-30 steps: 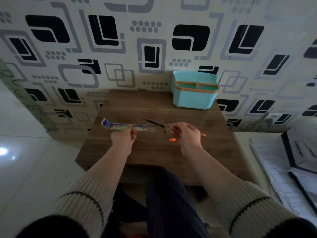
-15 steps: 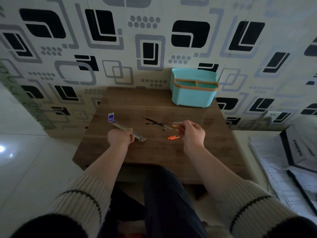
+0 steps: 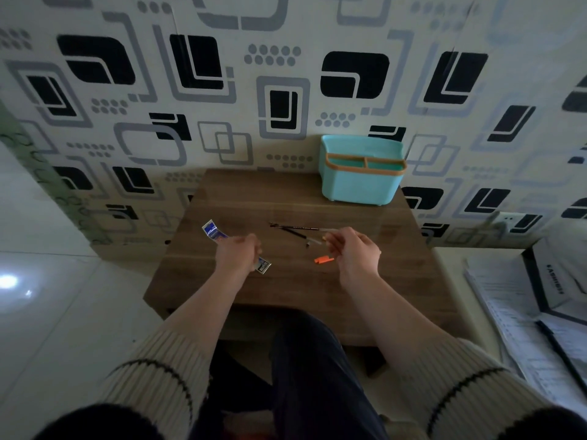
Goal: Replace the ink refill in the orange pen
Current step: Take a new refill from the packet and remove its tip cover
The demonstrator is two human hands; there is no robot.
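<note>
Pulling apart, the left hand [image 3: 236,254] grips the refill packet [image 3: 212,231], now swung leftward, while the right hand [image 3: 355,254] pinches the freed clear refill [image 3: 314,240] near the orange pen part [image 3: 323,259] on the table [image 3: 286,290]; insertion likely follows.

The scene is dim and cool-toned. A bright glare spot sits on the glossy floor tiles [image 3: 8,281] at the left. The table [image 3: 295,198] is murky with a faint sheen near its back. The wide lens bends the wallpaper [image 3: 286,90] at the edges. The left hand [image 3: 238,255] is slightly motion-blurred.
</note>
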